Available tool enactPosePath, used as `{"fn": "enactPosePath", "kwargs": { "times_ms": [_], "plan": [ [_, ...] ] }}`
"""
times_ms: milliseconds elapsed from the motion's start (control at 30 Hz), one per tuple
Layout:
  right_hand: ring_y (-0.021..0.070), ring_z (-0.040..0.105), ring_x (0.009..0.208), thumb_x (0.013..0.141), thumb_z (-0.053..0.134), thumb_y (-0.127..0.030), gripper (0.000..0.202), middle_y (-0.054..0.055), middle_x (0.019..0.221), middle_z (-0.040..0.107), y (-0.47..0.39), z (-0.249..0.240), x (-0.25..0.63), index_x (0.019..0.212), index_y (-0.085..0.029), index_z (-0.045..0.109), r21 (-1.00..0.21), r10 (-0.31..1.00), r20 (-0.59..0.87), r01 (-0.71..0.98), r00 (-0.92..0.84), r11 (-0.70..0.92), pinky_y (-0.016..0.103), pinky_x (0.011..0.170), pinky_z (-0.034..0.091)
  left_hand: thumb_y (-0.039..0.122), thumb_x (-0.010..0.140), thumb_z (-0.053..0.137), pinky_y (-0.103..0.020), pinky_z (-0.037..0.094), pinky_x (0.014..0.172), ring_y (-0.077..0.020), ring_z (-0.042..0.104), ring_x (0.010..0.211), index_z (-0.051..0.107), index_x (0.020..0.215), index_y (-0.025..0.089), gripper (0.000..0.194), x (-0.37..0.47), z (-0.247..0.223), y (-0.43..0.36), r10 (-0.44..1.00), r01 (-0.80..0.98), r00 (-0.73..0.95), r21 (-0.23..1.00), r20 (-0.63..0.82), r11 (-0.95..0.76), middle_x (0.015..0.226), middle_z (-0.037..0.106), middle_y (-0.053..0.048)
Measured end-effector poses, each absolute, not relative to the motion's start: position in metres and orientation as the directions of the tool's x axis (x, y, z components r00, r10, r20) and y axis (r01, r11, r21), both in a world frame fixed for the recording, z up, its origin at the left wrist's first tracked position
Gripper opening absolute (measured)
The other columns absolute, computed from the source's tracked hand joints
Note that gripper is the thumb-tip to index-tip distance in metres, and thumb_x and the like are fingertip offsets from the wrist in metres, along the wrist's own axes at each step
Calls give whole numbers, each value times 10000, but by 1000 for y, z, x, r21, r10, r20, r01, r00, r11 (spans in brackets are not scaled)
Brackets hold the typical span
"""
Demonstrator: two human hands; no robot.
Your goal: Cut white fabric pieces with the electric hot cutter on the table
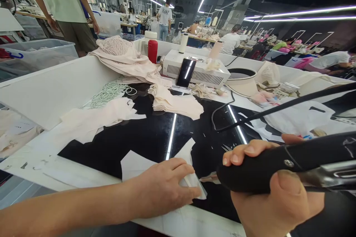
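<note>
My left hand [172,185] is at the table's front edge, its thumb and fingers closed on a white cut piece [187,153], paper or cloth, that folds up under them. Another flat white piece [133,164] lies partly hidden behind that hand. On the right, my right hand [280,200] is wrapped round a thick black hand tool [256,166] with a metal lever along its side. Its far end runs out of view at the right. Past the hands, a stack of cream cut fabric pieces [178,102] rests on the glossy black tabletop [155,133].
More cream pieces [94,118] and a tangle of green cord [108,92] are at left. A phone [185,73] leans on a white vented box [200,67]. A black cable [267,113] crosses the right side. Co-workers stand or sit beyond the white table wall [41,89].
</note>
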State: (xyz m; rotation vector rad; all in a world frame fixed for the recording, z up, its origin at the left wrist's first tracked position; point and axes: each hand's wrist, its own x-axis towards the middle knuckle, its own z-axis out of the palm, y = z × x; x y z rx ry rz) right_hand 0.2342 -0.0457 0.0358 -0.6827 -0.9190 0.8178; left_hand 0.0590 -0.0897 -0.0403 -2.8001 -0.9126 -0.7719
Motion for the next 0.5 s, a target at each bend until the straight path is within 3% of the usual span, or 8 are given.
{"fn": "enactPosePath", "kwargs": {
  "times_ms": [200, 433, 500],
  "plan": [
    [174, 616, 507, 693, 928, -371, 486, -55, 720, 706, -47, 32, 233, 1092, -259, 675, -806, 852, 412, -308, 323, 506, 318, 447, 583, 181, 1091, 617, -363, 566, 1090, -236, 652, 1178, 710, 1174, 187, 125, 59, -43, -90, 540, 583, 698, 66, 470, -810, 1130, 693, -130],
    [143, 670, 564, 871, 877, -358, 402, -44, 811, 708, -52, 21, 232, 1206, -272, 672, -744, 813, 529, -328, 245, 583, 275, 504, 598, 344, 1086, 701, -345, 555, 1096, -242, 657, 1196, 709, 1224, 193, 205, 60, -38, -104, 571, 627, 667, 53, 479, -777, 1189, 735, -102],
    [127, 669, 577, 925, 838, -383, 387, -45, 846, 704, -55, 18, 228, 1248, -299, 643, -731, 805, 544, -336, 238, 594, 258, 519, 589, 348, 1121, 642, -313, 547, 1079, -221, 669, 1190, 718, 1268, 224, 207, 54, -41, -107, 574, 644, 635, 55, 517, -763, 1217, 752, -63]
  ]
}}
